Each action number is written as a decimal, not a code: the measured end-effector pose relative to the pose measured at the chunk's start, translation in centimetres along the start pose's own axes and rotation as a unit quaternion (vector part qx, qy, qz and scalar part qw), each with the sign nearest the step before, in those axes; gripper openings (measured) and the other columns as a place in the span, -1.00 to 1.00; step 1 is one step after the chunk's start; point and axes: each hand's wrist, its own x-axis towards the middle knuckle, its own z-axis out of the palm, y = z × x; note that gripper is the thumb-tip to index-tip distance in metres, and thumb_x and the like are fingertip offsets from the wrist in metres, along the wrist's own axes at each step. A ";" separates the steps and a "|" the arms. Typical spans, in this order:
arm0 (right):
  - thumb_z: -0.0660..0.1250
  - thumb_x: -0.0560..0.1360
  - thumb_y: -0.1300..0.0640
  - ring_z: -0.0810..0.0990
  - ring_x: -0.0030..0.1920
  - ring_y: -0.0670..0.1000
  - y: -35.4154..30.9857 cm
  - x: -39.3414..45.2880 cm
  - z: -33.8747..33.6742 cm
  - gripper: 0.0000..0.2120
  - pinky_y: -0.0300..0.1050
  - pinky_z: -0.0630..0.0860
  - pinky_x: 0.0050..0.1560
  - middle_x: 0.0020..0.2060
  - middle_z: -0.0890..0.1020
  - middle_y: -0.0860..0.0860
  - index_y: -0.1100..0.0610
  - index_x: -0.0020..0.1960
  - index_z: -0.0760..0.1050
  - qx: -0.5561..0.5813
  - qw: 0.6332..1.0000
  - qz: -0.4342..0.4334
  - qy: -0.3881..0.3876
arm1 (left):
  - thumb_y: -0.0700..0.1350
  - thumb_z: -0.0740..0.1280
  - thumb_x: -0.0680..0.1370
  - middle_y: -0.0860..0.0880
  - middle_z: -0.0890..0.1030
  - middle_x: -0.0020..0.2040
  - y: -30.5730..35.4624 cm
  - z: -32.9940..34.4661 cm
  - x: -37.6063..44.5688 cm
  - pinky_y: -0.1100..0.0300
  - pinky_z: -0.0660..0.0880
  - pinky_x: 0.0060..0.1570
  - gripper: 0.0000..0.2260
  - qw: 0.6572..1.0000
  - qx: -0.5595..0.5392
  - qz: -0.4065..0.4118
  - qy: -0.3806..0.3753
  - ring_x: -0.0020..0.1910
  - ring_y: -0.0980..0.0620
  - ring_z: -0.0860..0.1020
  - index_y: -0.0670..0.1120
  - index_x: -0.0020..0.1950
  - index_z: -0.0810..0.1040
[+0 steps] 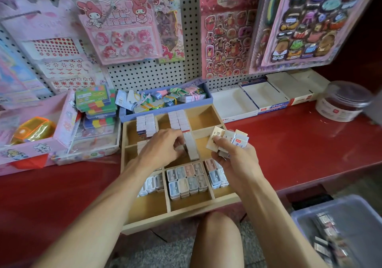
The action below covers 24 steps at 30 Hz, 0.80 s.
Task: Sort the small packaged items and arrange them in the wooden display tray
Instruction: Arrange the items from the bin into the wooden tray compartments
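The left hand (165,144) pinches at the standing row of white boxes (191,146) in the wooden tray (177,223); at its three o'clock, the right hand (231,154) grips spare boxes (227,138), nearer the row.

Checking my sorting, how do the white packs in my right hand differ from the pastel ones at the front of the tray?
The white packs are held loose and fanned in the right hand; the pastel packs lie in neat rows in the wooden tray. White ones show print; pastel ones are pink, blue, grey. Both are small and rectangular.

Red shelf (289,143): wooden tray (177,216), white boxes (233,102), clear jar (343,102).
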 end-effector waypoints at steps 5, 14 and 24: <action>0.44 0.47 0.37 0.73 -0.14 0.01 0.3 0.0 -0.3 -0.83 -0.11 0.60 -0.13 -0.14 0.73 0.09 0.22 0.04 0.60 -0.006 1.000 0.003 0.000 | -0.18 0.50 0.43 0.08 0.51 -0.18 0.0 0.6 -0.3 0.20 0.43 -0.22 -0.86 0.999 0.001 0.032 0.037 -0.21 0.10 0.50 -0.01 -0.16 0.57; 0.47 0.45 0.37 0.74 -0.10 0.09 0.5 -0.9 -0.6 -0.78 -0.13 0.62 -0.15 -0.12 0.74 0.11 0.27 0.08 0.59 -0.110 0.992 -0.019 -0.049 | -0.12 0.48 0.49 0.08 0.65 -0.04 0.3 -0.7 -0.4 0.12 0.56 -0.07 -0.86 1.000 -0.010 -0.021 0.016 -0.12 0.14 0.58 -0.02 0.03 0.69; 0.51 0.43 0.34 0.68 -0.19 0.12 -0.8 -2.5 4.4 -0.89 0.03 0.61 -0.12 -0.22 0.69 0.13 0.20 -0.13 0.61 -0.217 0.955 -0.102 -0.177 | -0.23 0.43 0.52 0.09 0.70 -0.21 2.3 -7.2 -4.6 0.28 0.49 -0.41 -0.87 0.930 -0.365 -0.030 0.027 -0.33 0.12 0.59 -0.08 0.04 0.69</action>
